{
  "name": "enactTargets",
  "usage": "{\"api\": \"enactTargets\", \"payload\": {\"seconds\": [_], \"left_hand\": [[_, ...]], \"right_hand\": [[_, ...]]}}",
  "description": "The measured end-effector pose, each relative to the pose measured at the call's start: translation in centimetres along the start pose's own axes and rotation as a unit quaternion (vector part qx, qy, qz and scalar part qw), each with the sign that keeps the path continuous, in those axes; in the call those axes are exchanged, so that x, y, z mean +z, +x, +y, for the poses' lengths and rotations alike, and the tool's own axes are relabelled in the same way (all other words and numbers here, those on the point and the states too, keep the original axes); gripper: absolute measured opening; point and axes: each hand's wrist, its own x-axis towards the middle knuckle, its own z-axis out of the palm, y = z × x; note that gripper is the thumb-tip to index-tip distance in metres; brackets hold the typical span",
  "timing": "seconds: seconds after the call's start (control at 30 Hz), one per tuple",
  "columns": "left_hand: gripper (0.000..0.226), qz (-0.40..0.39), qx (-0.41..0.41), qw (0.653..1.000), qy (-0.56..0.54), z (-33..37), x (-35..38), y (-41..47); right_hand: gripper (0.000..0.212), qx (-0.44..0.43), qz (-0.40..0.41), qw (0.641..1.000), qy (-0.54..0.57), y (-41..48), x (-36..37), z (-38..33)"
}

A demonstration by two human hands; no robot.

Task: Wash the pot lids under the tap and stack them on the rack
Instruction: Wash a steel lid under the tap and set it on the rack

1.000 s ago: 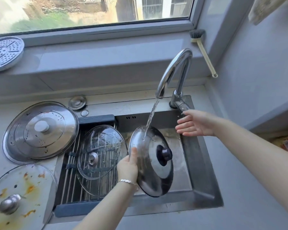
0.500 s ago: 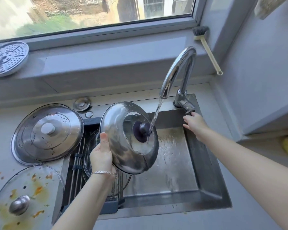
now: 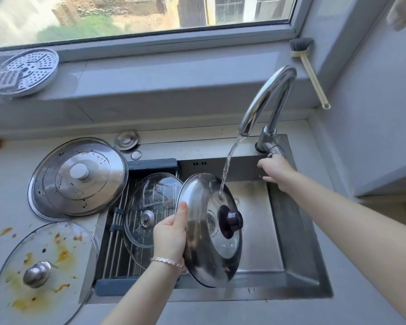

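We hold steel lid tilted over sink, left hand pinching rim, thumb on dome, fingers behind. Stream from tap lands above grip; knob right of thumb. Wet steel looks stiff, light, slippery: rim or knob safest hold. Right hand at tap lever, grasp unclear.

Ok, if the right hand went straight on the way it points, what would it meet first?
The short chrome lever at the foot of the curved chrome tap; the right hand looks right at it, perhaps touching, but depth is unclear.
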Motion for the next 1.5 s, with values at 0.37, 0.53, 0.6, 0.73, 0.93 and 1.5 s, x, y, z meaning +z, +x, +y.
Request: {"api": "enactTargets", "payload": {"seconds": [0.37,0.53,0.6,0.73,0.93,1.5], "left_hand": [[0.059,-0.037,0.009,0.999,0.010,1.5,1.3,-2.1],[0.056,-0.106,0.008,0.994,0.033,2.4,1.9,-2.2],[0.051,-0.145,0.010,0.987,0.065,2.8,2.1,-1.8],[0.047,-0.193,0.007,0.972,0.134,3.5,1.6,-2.0],[0.021,-0.205,-0.073,0.964,0.150,2.3,-0.8,-2.4],[0.014,-0.160,-0.041,0.972,0.168,0.0,-6.7,-1.3]], "right_hand": [[0.034,-0.091,-0.168,0.967,-0.169,-9.6,2.7,7.3],[0.032,-0.127,-0.117,0.967,-0.185,-8.9,1.9,8.8],[0.032,-0.128,-0.102,0.970,-0.178,-8.7,1.5,8.8],[0.030,-0.143,-0.054,0.968,-0.198,-8.8,0.6,8.5],[0.028,-0.214,-0.028,0.963,-0.161,-9.9,-1.4,6.6],[0.025,-0.178,0.048,0.934,-0.306,-11.6,2.4,7.8]]}}
